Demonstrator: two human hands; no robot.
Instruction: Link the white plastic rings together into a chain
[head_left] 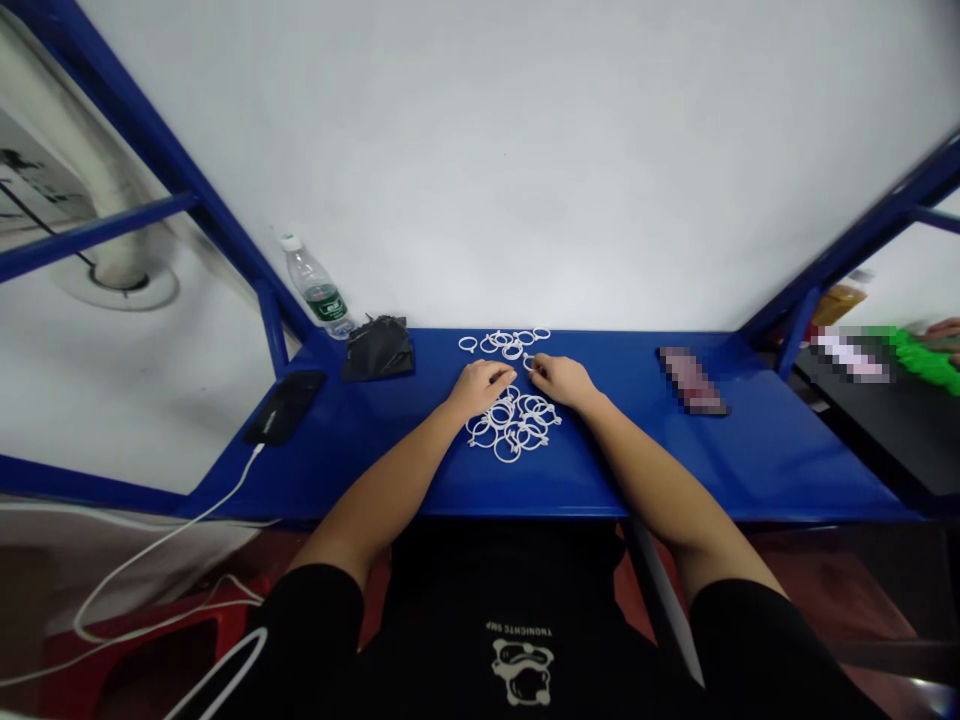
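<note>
Two loops of slack white cable (pixel 253 455) trail off the lower left of the frame and run up to a dark phone (pixel 285 407) at the left end of the blue table (pixel 750 450). A knee or elbow snagging that slack could drag the phone over the edge.

Just past the table's near edge, at centre frame, lies a heap of white rings (pixel 517 428), many overlapping. They look light and slick on the smooth top, so a sweep of a forearm could scatter them or send some off the near edge into the lap. Interlocked rings may also lift together when only one is wanted.

The left hand (pixel 484 385) rests palm down, loosely curled, on the heap's far side; whether it grips a ring is hidden. The right hand (pixel 564 380), just beside it, is drawn narrow, its fingertips at a single ring (pixel 528 362). The view is too small to tell whether that ring is pinched, and a loose hold could let it roll.

Beyond the hands a second cluster of rings (pixel 510 344) sits near the wall, and a careless reach could mix the two groups.

Further left, a black pouch (pixel 379 348) and a tilted water bottle (pixel 319 290) stand well apart from the rings; a knocked bottle could roll among them.
</note>
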